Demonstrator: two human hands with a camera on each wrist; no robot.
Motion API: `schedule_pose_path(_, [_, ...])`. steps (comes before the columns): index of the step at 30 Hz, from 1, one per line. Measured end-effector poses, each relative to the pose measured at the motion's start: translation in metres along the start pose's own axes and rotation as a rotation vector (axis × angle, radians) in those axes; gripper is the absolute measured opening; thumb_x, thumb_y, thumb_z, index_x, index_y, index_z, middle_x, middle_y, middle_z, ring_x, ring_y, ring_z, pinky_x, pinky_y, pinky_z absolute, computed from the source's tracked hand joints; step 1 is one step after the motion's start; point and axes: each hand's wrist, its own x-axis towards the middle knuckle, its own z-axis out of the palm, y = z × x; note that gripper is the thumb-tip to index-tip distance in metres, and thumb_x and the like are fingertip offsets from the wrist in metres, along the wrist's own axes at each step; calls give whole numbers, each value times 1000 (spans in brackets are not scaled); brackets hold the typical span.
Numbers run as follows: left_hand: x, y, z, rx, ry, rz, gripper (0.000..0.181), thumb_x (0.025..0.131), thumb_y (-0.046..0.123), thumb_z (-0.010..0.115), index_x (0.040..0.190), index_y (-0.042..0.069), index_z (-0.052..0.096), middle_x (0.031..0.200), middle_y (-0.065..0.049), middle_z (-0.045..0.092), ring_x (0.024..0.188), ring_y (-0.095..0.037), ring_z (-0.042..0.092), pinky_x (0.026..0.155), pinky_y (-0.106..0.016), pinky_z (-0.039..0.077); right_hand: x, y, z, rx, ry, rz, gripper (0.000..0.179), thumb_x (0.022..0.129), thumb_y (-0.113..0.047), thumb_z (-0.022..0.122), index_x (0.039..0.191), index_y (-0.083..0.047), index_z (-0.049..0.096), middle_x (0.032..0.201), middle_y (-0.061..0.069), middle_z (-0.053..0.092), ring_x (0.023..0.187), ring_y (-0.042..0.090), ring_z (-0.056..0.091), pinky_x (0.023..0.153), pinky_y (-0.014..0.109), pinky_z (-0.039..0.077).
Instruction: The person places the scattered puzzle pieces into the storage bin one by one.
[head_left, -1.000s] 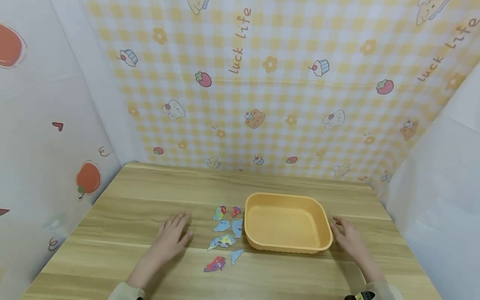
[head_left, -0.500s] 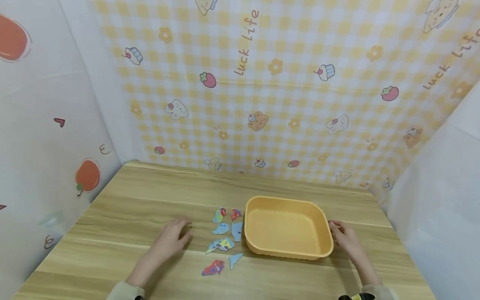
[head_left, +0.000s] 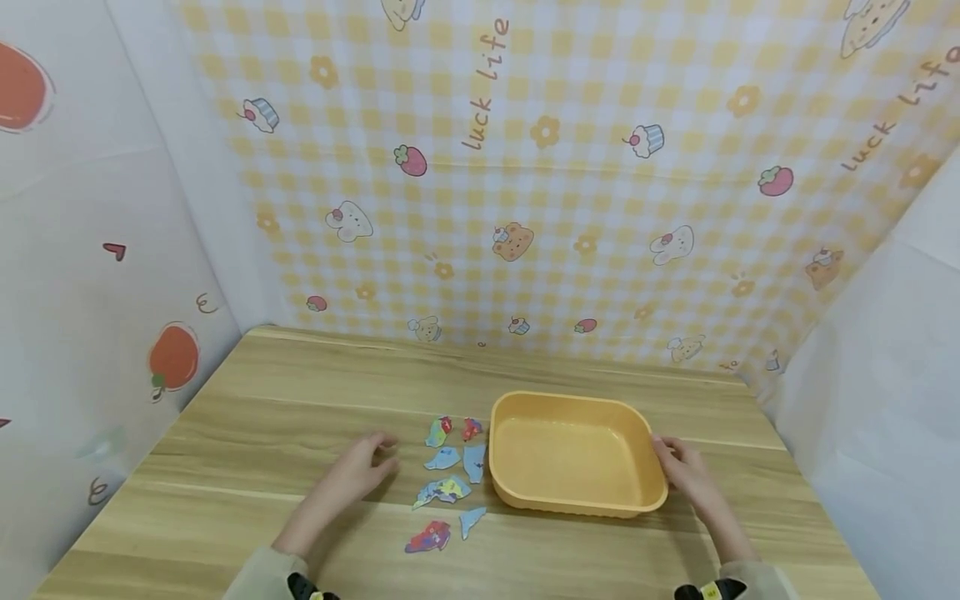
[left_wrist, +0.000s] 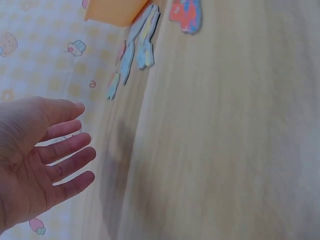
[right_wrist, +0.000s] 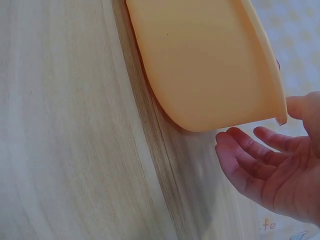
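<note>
The left hand (head_left: 358,468) is loosely spread: its fingers (left_wrist: 70,146) are fairly straight with narrow gaps between them, and the thumb stands a little apart. It hovers over the table (head_left: 270,417), its shadow falling on the wood, just left of the pieces and apart from them.

The right hand (head_left: 690,473) is at the right end of the tray (head_left: 573,460). Its thumb (right_wrist: 296,106) lies at the rim, while the fingers (right_wrist: 250,162) bend along the outside of the end wall, their tips close to it; whether they clasp it firmly, I cannot tell.

The orange tray rests on the table between the hands, well apart from the left one. Left of it lie seven flat, irregular pieces: two multicoloured ones, a left one (head_left: 438,431) and a right one (head_left: 472,428), at the far end; two light blue ones below them, one (head_left: 443,458) farther out and one (head_left: 474,463) just beside the tray; a blue-and-yellow one (head_left: 442,490); a small blue one (head_left: 472,521); and a red-and-purple one (head_left: 428,537) nearest the person.

Pale sleeves (head_left: 262,575) show at the lower edge. Behind the table hangs a yellow checked cloth (head_left: 450,200).
</note>
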Motion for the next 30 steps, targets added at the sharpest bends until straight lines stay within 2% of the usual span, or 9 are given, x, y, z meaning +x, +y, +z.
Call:
schedule_pose_path(5, [11,7,4,-22,-15,-28,29,83,10,62,110,-1,59,101,-11,61,91,-21,58,81,-38,50,-1,-2,2,-25,-11,0,60,96,-36,42,128,14,37,105,30,59,74,15,62,60,25,51])
schedule_pose_path(11, [23,14,11,-55,-33,-33,30,81,6,63,108,-6,59,92,-11,61,83,-18,57,74,-33,51,-3,-2,4,-51,4,-28,53,93,-24,51,126,16,37,92,25,63,67,16,62,55,25,50])
schedule_pose_path(16, [35,17,17,-59,-52,-53,32,81,6,63,108,-8,58,92,-12,62,84,-19,57,76,-34,51,-2,0,6,-79,55,-57,45,90,-14,54,120,17,43,82,24,64,60,15,59,50,25,48])
schedule_pose_path(23, [51,23,23,-101,-88,-79,40,78,9,66,111,-11,56,98,-16,60,90,-25,57,82,-40,49,-2,1,10,-91,129,-96,38,85,-6,57,113,18,48,86,33,63,65,24,64,52,27,51])
schedule_pose_path(30, [62,29,28,-80,-98,-127,42,78,13,68,110,-11,56,103,-19,59,94,-28,56,84,-42,48,-3,3,16,-91,185,-91,36,82,-5,58,112,15,51,86,31,64,64,24,64,51,28,52])
